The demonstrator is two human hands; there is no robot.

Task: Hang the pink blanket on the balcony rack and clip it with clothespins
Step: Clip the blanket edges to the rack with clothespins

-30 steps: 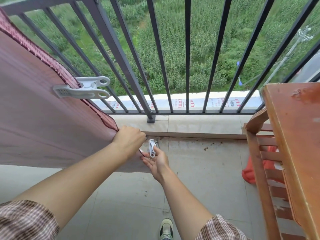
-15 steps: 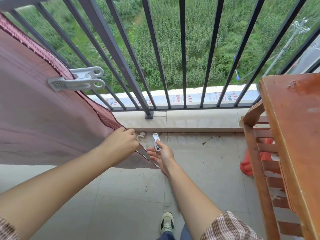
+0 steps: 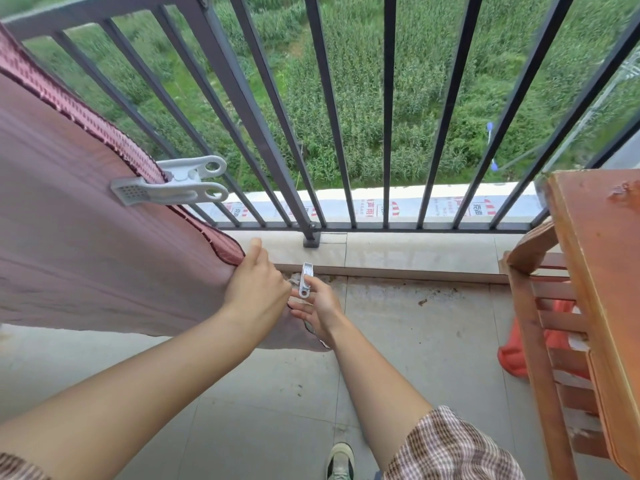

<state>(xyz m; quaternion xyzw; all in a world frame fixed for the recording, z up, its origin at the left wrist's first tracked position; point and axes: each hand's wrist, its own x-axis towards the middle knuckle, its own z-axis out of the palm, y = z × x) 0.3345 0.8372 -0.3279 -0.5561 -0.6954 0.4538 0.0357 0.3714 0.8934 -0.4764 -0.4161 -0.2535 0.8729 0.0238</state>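
Fingers pinch pink blanket [image 3: 86,244] edge (left hand [image 3: 258,289]) | right hand [image 3: 320,308]: clothespin [image 3: 306,279]

Blanket [image 3: 76,244] hangs at left, in front of the railing [image 3: 263,133], which spans the far side. One clothespin [image 3: 169,183] sits on the blanket's upper edge, handles pointing right. Left hand [image 3: 256,292] at the blanket's lower right corner; right hand [image 3: 317,308] just beside it to the right, a second clothespin [image 3: 306,279] upright in its fingers. Table [image 3: 602,271] at right edge, chair [image 3: 540,327] against its left side. Shoe [image 3: 341,462] on the floor [image 3: 415,341], near bottom centre.
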